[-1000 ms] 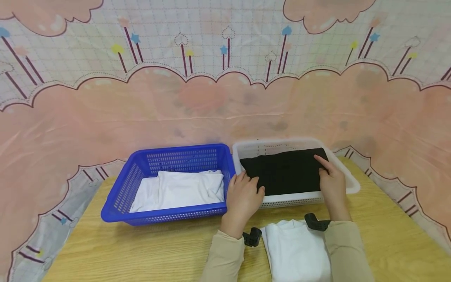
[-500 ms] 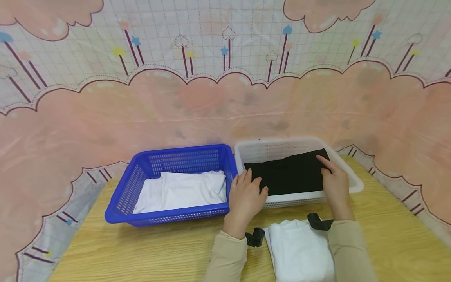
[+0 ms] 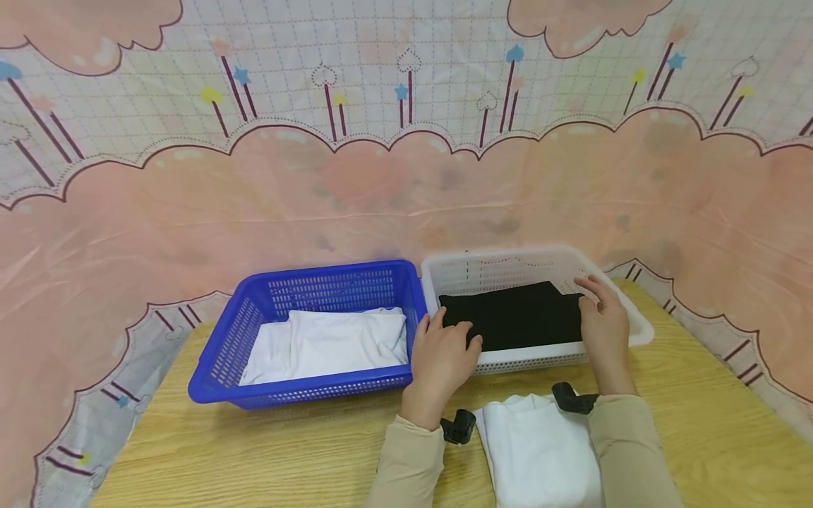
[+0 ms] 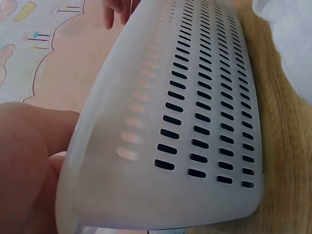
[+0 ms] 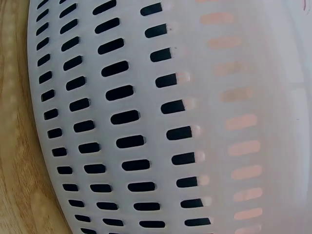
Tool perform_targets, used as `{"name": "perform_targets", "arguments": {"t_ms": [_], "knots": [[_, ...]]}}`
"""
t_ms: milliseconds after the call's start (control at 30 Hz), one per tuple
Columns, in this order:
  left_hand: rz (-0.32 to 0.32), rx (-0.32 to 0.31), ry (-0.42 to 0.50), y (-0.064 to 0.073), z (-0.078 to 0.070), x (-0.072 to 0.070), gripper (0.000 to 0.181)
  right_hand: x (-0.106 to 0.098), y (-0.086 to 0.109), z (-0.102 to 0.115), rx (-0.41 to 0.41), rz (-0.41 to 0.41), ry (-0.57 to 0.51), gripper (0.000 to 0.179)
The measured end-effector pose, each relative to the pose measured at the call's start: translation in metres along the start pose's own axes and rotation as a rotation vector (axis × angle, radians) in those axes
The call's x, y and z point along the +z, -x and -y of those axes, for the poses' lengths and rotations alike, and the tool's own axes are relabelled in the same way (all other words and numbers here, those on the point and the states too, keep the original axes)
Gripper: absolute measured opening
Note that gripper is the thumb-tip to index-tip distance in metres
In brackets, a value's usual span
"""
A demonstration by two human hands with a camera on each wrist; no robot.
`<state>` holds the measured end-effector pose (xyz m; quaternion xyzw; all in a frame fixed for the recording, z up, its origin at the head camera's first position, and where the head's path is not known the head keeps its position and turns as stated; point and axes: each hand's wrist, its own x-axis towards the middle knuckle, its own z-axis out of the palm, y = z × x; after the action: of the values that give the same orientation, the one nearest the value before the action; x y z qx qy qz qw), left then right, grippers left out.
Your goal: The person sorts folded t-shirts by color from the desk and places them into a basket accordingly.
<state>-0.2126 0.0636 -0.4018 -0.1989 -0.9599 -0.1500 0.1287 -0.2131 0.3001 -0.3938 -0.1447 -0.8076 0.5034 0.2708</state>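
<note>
A folded black cloth (image 3: 514,317) lies in the white perforated basket (image 3: 530,360) on the right. At the basket's near left corner my left hand (image 3: 441,360) reaches over the rim, fingers spread at the cloth's left end. My right hand (image 3: 602,331) is at the opposite end, its fingers loosely bent beside the cloth's right edge. In the left wrist view, part of my left hand (image 4: 29,156) shows past the rim, and fingers of my right hand (image 4: 117,9) appear at the top. The right wrist view holds only the basket wall (image 5: 117,122), with black showing through its slots.
A blue basket (image 3: 317,391) with folded white cloth (image 3: 343,342) stands to the left, beside the white one. Another folded white cloth (image 3: 540,451) lies on the wooden table (image 3: 286,451) between my forearms. A patterned curtain (image 3: 381,183) hangs close behind both baskets.
The black cloth's far right part has dropped lower in the basket, and a step now shows in its edge. My right index finger has lifted off it. My left hand has barely moved.
</note>
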Motion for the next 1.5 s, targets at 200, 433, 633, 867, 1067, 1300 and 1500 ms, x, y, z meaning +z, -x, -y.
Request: {"name": "perform_targets", "arguments": {"t_ms": [200,433,633,867,1067,1300,1500], "knots": [[0.016,0.022,-0.014,0.004,0.002,-0.003,0.035,0.005,0.003,0.001,0.008,-0.006,0.007,0.030],[-0.005,0.092,0.049,0.011,0.002,-0.001,0.030,0.007,0.008,-0.005,-0.069,0.084,0.045,0.033],[-0.084,0.132,0.143,0.016,0.003,-0.003,0.031,0.005,0.009,-0.005,-0.097,0.051,-0.012,0.029],[-0.187,0.093,0.390,0.026,0.012,-0.008,0.032,0.004,0.015,-0.005,-0.149,0.077,-0.090,0.025],[-0.137,0.123,0.589,0.037,0.020,-0.010,0.031,-0.010,0.034,-0.011,-0.149,0.263,-0.342,0.028],[-0.017,0.057,0.881,0.050,0.023,-0.022,0.028,-0.034,0.051,-0.016,-0.072,0.436,-0.523,0.032],[0.135,-0.003,0.997,0.069,0.024,-0.030,0.028,-0.055,0.068,-0.016,0.012,0.534,-0.504,0.029]]}}
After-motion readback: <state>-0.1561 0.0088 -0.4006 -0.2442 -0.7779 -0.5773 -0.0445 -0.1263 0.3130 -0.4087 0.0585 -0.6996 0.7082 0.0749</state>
